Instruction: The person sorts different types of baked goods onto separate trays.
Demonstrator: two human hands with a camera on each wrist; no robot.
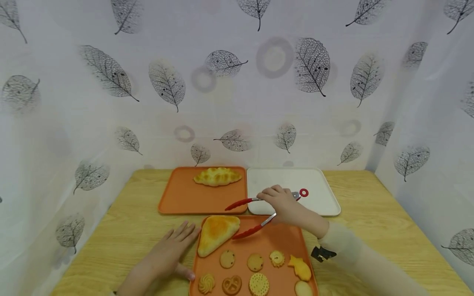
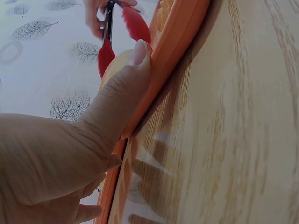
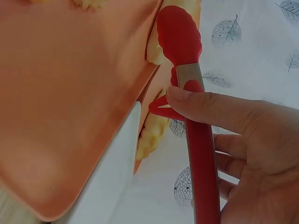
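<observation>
My right hand grips red-tipped tongs, whose arms stand apart over the near orange tray. One tip is close to the right corner of a triangular bread at that tray's upper left; whether they touch I cannot tell. In the right wrist view the thumb and fingers lie round the tongs. My left hand has its fingers spread at the tray's left edge. In the left wrist view its thumb rests along the orange rim, its other fingers extended lower down.
Several cookies lie on the near tray, among them a fish-shaped one. Behind it, a second orange tray holds a long bread, with a white tray to its right. A leaf-patterned curtain surrounds the wooden table.
</observation>
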